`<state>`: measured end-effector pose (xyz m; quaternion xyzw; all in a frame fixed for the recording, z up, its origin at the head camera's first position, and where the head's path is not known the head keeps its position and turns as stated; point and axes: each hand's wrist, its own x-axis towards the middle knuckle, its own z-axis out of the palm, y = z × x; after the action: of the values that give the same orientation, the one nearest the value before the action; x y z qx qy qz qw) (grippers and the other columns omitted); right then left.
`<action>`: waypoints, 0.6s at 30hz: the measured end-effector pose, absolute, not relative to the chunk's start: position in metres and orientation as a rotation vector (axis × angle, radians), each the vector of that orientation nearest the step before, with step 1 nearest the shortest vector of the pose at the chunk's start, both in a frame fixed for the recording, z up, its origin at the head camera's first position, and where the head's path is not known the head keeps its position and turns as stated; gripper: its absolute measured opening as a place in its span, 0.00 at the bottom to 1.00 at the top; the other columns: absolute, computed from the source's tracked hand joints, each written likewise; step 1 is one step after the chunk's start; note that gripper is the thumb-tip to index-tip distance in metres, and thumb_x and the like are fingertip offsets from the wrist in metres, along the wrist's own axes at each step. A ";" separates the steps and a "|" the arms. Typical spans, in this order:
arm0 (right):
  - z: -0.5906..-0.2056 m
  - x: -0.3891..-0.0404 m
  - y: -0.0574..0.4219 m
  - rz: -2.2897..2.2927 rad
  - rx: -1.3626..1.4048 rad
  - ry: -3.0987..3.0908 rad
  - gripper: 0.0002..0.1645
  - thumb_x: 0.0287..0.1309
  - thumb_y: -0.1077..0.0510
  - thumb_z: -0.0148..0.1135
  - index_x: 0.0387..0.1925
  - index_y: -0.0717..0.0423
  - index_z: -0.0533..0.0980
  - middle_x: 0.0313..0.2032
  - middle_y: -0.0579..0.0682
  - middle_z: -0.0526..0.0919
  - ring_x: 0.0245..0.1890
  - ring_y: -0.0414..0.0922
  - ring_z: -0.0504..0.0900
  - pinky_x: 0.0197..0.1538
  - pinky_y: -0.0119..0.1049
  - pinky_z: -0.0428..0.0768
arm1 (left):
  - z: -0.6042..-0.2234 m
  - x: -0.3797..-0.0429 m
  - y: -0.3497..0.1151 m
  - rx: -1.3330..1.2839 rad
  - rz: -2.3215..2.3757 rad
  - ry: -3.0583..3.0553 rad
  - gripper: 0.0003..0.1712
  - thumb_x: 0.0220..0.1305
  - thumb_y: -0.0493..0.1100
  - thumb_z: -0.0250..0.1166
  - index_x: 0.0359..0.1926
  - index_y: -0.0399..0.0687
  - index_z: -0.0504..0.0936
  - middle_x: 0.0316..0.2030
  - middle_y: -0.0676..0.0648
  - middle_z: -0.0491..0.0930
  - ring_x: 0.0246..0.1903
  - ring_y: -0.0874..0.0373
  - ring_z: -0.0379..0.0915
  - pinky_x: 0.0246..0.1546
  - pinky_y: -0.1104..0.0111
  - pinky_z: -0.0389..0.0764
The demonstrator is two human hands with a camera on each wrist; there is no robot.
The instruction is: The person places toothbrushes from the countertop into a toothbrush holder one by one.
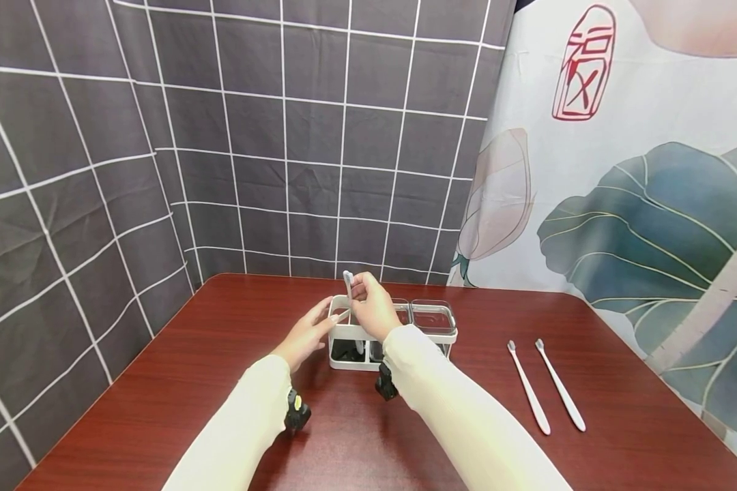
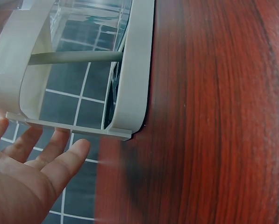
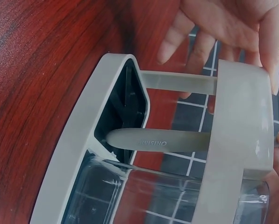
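A white toothbrush holder [image 1: 351, 332] with an open frame stands on the table. My right hand [image 1: 373, 308] pinches a white toothbrush [image 1: 347, 280] just under its bristle head, above the holder's left end. In the right wrist view the toothbrush handle [image 3: 158, 140] passes down through the upper frame, its rounded end at the dark base tray [image 3: 123, 105]. At the holder's left end is my left hand [image 1: 307, 333], thumb against the upper frame. Its spread, relaxed fingers [image 2: 60, 170] lie beside the end in the left wrist view; whether all touch is unclear.
Clear cups [image 1: 432, 317] sit in the holder's middle and right sections. Two more white toothbrushes, one left [image 1: 529, 390] and one right [image 1: 561, 387], lie side by side on the red-brown table [image 1: 221, 409]. Behind stands a grey gridded cloth [image 1: 252, 136], with a floral cloth [image 1: 510, 82] at right.
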<state>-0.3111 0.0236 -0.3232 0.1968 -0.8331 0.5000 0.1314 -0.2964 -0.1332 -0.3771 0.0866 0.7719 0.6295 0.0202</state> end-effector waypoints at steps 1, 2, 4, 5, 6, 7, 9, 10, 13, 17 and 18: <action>-0.323 -0.311 0.024 1.440 0.568 -2.428 0.16 0.52 0.74 0.57 0.43 0.61 0.71 0.35 0.57 0.81 0.39 0.51 0.81 0.45 0.43 0.80 | -0.377 -0.296 -0.133 0.268 1.954 2.395 0.34 0.71 0.44 0.53 0.74 0.46 0.54 0.71 0.36 0.58 0.65 0.36 0.61 0.57 0.39 0.68; -0.322 -0.310 0.024 1.434 0.564 -2.436 0.16 0.52 0.74 0.57 0.43 0.61 0.71 0.36 0.57 0.81 0.39 0.51 0.81 0.45 0.43 0.80 | -0.377 -0.296 -0.133 0.268 1.956 2.395 0.34 0.71 0.44 0.53 0.74 0.46 0.54 0.71 0.36 0.58 0.65 0.36 0.60 0.57 0.39 0.68; -0.322 -0.310 0.024 1.419 0.560 -2.452 0.16 0.53 0.74 0.57 0.43 0.61 0.71 0.36 0.57 0.81 0.40 0.51 0.81 0.46 0.43 0.80 | -0.377 -0.296 -0.133 0.266 1.958 2.397 0.34 0.71 0.44 0.54 0.74 0.46 0.55 0.70 0.36 0.58 0.65 0.36 0.60 0.56 0.39 0.68; -0.322 -0.309 0.023 1.412 0.558 -2.459 0.15 0.53 0.74 0.57 0.43 0.61 0.71 0.37 0.57 0.81 0.40 0.51 0.81 0.46 0.43 0.80 | -0.376 -0.296 -0.133 0.265 1.959 2.396 0.34 0.71 0.44 0.54 0.74 0.46 0.55 0.70 0.36 0.58 0.65 0.36 0.60 0.57 0.39 0.68; -0.322 -0.310 0.023 1.411 0.553 -2.464 0.15 0.53 0.74 0.57 0.43 0.61 0.71 0.37 0.57 0.81 0.40 0.51 0.81 0.46 0.43 0.80 | -0.376 -0.296 -0.133 0.262 1.962 2.394 0.34 0.71 0.44 0.54 0.74 0.46 0.55 0.70 0.36 0.58 0.65 0.36 0.60 0.57 0.39 0.68; -0.322 -0.310 0.023 1.406 0.553 -2.468 0.15 0.54 0.74 0.57 0.43 0.61 0.71 0.37 0.57 0.81 0.40 0.51 0.81 0.47 0.43 0.80 | -0.376 -0.296 -0.133 0.261 1.966 2.390 0.34 0.71 0.44 0.54 0.74 0.46 0.55 0.70 0.36 0.58 0.65 0.36 0.60 0.57 0.39 0.68; -0.322 -0.310 0.023 1.390 0.557 -2.475 0.15 0.54 0.74 0.57 0.43 0.61 0.72 0.37 0.57 0.81 0.40 0.51 0.81 0.47 0.43 0.80 | -0.377 -0.296 -0.133 0.260 1.970 2.388 0.33 0.71 0.43 0.54 0.74 0.46 0.56 0.70 0.35 0.59 0.66 0.36 0.60 0.56 0.38 0.68; -0.322 -0.310 0.023 1.382 0.559 -2.476 0.15 0.53 0.74 0.57 0.43 0.61 0.72 0.37 0.57 0.81 0.40 0.51 0.81 0.47 0.43 0.80 | -0.377 -0.296 -0.133 0.258 1.972 2.387 0.33 0.71 0.43 0.54 0.74 0.46 0.56 0.69 0.35 0.60 0.66 0.36 0.60 0.56 0.38 0.68; -0.321 -0.309 0.023 1.358 0.559 -2.483 0.15 0.53 0.74 0.57 0.43 0.62 0.73 0.36 0.56 0.81 0.40 0.51 0.82 0.46 0.43 0.80 | -0.376 -0.296 -0.133 0.252 1.972 2.389 0.33 0.71 0.44 0.54 0.74 0.47 0.56 0.69 0.35 0.60 0.66 0.37 0.60 0.56 0.38 0.68; -0.321 -0.308 0.023 1.343 0.543 -2.495 0.14 0.53 0.74 0.57 0.42 0.62 0.74 0.36 0.56 0.81 0.39 0.50 0.82 0.46 0.43 0.80 | -0.376 -0.296 -0.133 0.253 1.967 2.392 0.34 0.71 0.44 0.54 0.74 0.46 0.55 0.70 0.35 0.59 0.66 0.37 0.60 0.56 0.39 0.68; -0.321 -0.308 0.023 1.343 0.538 -2.494 0.14 0.53 0.74 0.57 0.42 0.62 0.74 0.36 0.55 0.81 0.39 0.50 0.82 0.46 0.43 0.80 | -0.376 -0.296 -0.133 0.255 1.965 2.392 0.34 0.71 0.44 0.54 0.74 0.46 0.55 0.70 0.35 0.59 0.66 0.37 0.59 0.56 0.39 0.68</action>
<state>-0.3082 0.0226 -0.3211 0.1852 -0.8578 0.4619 0.1289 -0.2957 -0.1331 -0.3761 0.0822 0.7700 0.6325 0.0179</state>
